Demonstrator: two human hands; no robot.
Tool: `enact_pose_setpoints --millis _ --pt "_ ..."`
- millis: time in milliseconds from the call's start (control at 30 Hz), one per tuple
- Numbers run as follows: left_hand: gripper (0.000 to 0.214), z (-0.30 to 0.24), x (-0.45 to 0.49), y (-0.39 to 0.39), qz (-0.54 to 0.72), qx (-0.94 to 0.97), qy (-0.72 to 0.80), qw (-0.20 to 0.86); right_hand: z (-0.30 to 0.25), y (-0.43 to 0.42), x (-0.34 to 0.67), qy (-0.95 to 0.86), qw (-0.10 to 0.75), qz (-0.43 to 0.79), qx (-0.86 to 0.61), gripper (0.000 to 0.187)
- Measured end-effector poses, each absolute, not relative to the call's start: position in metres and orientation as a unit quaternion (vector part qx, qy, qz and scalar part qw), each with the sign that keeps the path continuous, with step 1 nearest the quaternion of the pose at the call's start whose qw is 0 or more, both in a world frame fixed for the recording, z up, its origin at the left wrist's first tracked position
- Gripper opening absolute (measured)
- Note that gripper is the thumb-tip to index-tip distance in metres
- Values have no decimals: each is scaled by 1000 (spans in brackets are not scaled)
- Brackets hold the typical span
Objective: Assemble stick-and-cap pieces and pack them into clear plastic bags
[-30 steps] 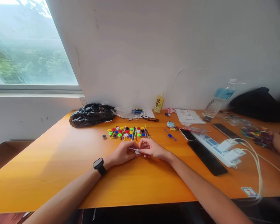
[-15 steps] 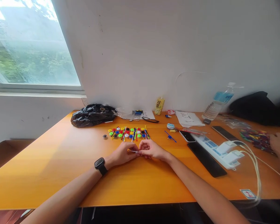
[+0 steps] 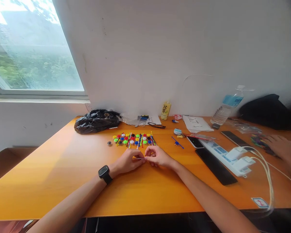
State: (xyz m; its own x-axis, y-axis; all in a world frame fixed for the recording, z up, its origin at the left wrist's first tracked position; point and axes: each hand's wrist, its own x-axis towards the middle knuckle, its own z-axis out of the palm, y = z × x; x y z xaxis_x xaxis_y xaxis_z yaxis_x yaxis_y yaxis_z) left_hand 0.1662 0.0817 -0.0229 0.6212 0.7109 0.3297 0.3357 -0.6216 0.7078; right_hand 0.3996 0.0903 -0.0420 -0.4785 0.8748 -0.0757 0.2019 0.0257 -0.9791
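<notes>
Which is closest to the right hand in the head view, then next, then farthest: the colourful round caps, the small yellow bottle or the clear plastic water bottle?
From the right hand, pinching a thin stick:
1. Colourful round caps, just beyond it, slightly left.
2. Small yellow bottle, farther back.
3. Clear plastic water bottle, far right.

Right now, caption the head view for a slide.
Left hand and right hand pinch a stick at the table, coloured caps behind.
</notes>
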Motion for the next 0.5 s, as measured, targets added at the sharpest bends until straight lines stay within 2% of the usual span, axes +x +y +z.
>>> enact_pose_setpoints --millis 233,400,500 --pt "17 -22 167 82 315 846 288 320 -31 84 396 -695 301 505 -414 18" --pt "21 -29 168 86 308 811 318 383 -29 84 395 -702 314 498 -401 15" --pt "18 -30 169 87 310 810 319 382 -30 86 395 -699 314 504 -398 16"
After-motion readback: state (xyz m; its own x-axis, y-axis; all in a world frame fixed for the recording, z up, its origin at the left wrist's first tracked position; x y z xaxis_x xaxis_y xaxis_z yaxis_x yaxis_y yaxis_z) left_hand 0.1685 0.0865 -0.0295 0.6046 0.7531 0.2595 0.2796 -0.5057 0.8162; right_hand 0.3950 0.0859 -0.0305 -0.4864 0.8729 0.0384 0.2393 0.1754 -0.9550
